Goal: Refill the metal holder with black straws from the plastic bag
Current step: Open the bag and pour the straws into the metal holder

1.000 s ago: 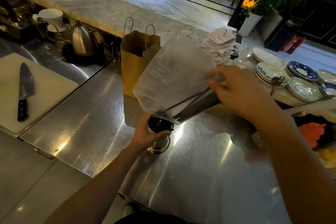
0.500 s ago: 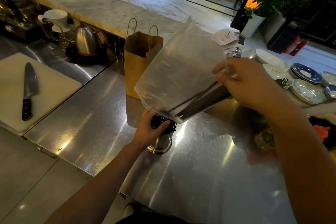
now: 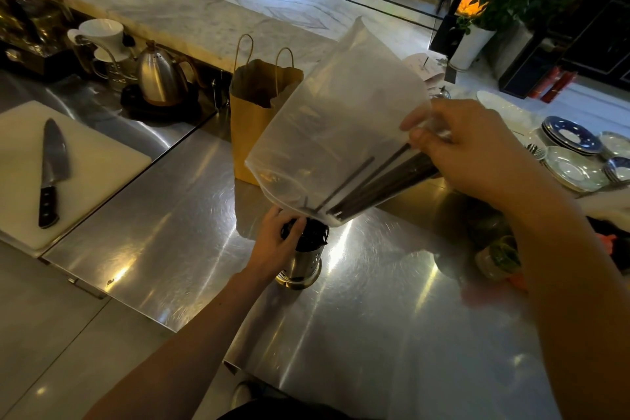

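A round metal holder [image 3: 304,264] stands upright on the steel counter [image 3: 358,334], its top full of black straw ends. My left hand [image 3: 276,242] grips the holder's rim and side. A cloudy plastic bag [image 3: 337,133] hangs tilted above it, its lower corner right over the holder's mouth. Inside the bag a bundle of black straws [image 3: 375,184] slopes down toward that corner. My right hand [image 3: 477,153] pinches the bag and the upper ends of the straws together.
A brown paper bag [image 3: 252,126] stands just behind the plastic bag. A knife [image 3: 51,170] lies on a white cutting board [image 3: 95,160] at the left. A kettle [image 3: 158,78] sits at the back left. Stacked plates [image 3: 576,153] are at the right. A small jar [image 3: 497,259] is under my right forearm.
The plastic bag has tipped up steeper and its lower corner has settled over the holder's mouth. My right hand has risen a little. My left hand stays on the holder.
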{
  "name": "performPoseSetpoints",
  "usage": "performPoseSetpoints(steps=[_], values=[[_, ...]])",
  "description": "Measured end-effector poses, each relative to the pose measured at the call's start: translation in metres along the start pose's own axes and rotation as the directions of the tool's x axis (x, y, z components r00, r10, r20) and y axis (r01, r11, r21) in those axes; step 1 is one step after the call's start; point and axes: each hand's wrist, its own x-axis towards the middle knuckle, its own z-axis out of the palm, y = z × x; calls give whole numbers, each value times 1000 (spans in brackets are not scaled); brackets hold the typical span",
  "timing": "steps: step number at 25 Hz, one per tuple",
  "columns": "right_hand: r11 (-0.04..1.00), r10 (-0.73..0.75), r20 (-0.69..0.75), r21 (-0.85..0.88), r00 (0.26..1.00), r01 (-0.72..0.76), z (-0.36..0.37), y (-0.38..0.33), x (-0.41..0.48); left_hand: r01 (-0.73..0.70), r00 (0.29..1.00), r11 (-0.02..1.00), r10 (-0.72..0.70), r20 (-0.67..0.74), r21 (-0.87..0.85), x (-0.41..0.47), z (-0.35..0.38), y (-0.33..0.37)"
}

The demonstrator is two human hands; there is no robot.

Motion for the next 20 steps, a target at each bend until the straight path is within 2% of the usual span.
performPoseSetpoints(steps=[8, 11, 15, 20], values=[[1000, -25, 3, 14, 1000, 25, 0, -2, -1, -62, 997, 997, 60, 57, 38, 8, 0, 6], [999, -29, -20, 18, 999, 29, -2, -3, -1, -14, 999, 991, 8, 46, 129, 13, 4, 3], [999, -36, -49, 21, 998, 37, -7, -5, -2, 105, 994, 991, -104, -13, 87, 16, 5, 7], [999, -33, -50, 22, 998, 34, -9, -6, -1, 157, 983, 982, -145, -115, 104, 21, 5, 16]])
